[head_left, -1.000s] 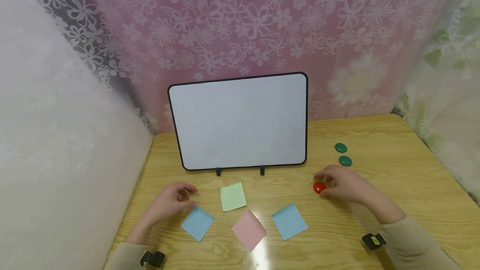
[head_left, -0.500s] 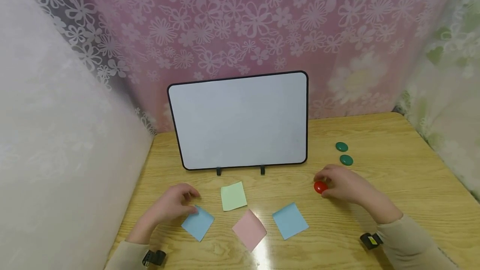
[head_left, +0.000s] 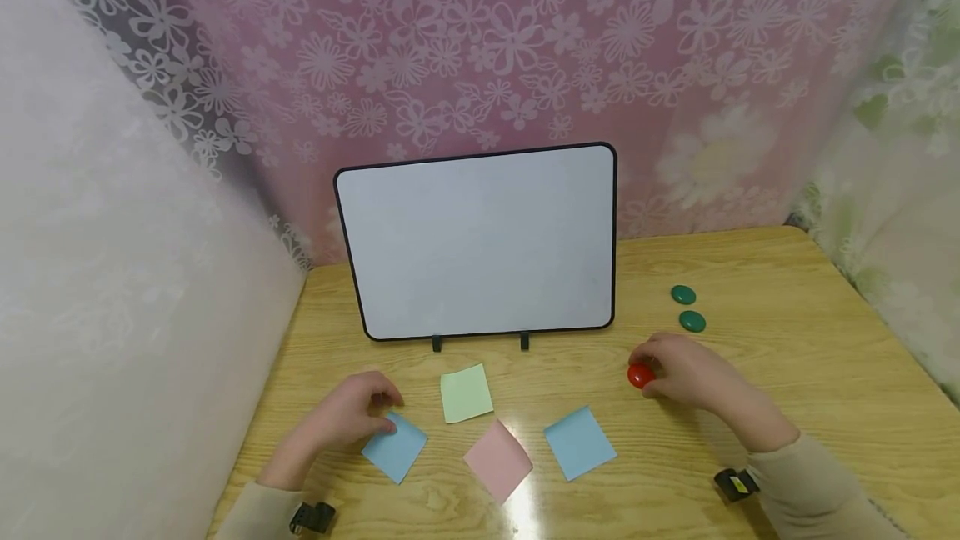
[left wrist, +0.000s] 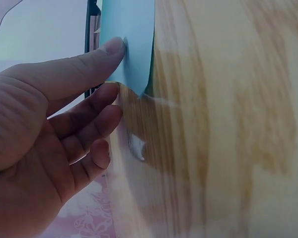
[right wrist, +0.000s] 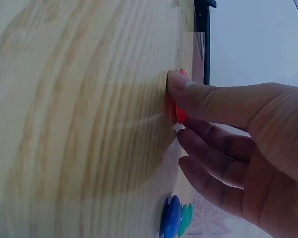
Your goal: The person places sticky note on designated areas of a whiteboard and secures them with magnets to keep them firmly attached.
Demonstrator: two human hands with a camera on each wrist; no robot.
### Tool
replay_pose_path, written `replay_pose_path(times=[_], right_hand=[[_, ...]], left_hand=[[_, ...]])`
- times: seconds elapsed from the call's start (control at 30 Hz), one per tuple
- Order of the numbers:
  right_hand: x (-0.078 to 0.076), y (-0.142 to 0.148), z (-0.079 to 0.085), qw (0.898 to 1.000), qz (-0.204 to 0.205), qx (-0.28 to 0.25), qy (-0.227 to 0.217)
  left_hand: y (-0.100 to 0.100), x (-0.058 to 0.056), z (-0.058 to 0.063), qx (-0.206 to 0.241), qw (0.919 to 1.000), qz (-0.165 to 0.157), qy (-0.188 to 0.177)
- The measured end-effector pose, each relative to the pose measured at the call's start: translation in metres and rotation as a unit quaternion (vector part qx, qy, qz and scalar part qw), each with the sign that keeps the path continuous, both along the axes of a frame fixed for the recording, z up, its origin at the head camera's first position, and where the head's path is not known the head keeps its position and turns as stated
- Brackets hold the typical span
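Note:
My left hand (head_left: 348, 413) is at a blue sticky note (head_left: 397, 452). Its thumb rests on the note's upper corner, and the other fingers bend loosely past the edge; the left wrist view shows the thumb on the paper (left wrist: 134, 25) with a gap to the fingertips. My right hand (head_left: 686, 373) pinches a round red magnet (head_left: 640, 376) between thumb and index finger, low at the tabletop. In the right wrist view the thumb covers part of the red magnet (right wrist: 182, 111). Beyond this hand lie two more round magnets, a nearer (head_left: 692, 321) and a farther one (head_left: 683, 295).
A black-framed whiteboard (head_left: 480, 248) stands on small feet at the back of the wooden table (head_left: 757, 290). Between the hands lie a green note (head_left: 467, 394), a pink note (head_left: 498, 462) and a second blue note (head_left: 580, 443). The right wrist view shows a blue magnet (right wrist: 172, 218) beside a green one (right wrist: 186, 219).
My left hand has shifted slightly right, its thumb coming further over the blue note's corner. My right hand stays at the red magnet, which lies in nearly the same spot.

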State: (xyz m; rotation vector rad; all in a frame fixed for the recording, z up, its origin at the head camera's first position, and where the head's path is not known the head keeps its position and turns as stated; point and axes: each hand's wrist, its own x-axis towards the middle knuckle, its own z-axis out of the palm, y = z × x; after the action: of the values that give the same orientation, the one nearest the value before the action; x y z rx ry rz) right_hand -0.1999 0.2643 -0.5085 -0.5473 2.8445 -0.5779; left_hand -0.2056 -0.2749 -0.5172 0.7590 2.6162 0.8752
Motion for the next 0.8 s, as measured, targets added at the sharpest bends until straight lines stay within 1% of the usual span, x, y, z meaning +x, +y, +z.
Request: replay_pose_path(times=[0.17,0.3,0.43,0.6,0.8], right_hand=[[0.0,-0.003,0.003,1.0,-0.008,0.009,-0.002],[0.0,-0.007,0.004,1.0,-0.014,0.017,-0.001],[0.0,-0.012,0.004,0.999,-0.021,0.024,0.001],[0.001,-0.017,0.005,0.999,-0.029,0.031,-0.004],[0.003,-0.021,0.008,0.999,-0.034,0.036,0.001]], left_hand=[[0.002,-0.001,-0.001,-0.001,1.0,-0.004,-0.005],[0.001,-0.002,-0.003,-0.006,0.9999,-0.012,0.001],[0.0,-0.003,-0.005,-0.009,0.9998,-0.016,-0.002],[0.0,-0.003,-0.005,-0.009,0.9998,-0.012,-0.015],[0.001,-0.003,-0.005,-0.009,0.9998,-0.009,-0.018]])
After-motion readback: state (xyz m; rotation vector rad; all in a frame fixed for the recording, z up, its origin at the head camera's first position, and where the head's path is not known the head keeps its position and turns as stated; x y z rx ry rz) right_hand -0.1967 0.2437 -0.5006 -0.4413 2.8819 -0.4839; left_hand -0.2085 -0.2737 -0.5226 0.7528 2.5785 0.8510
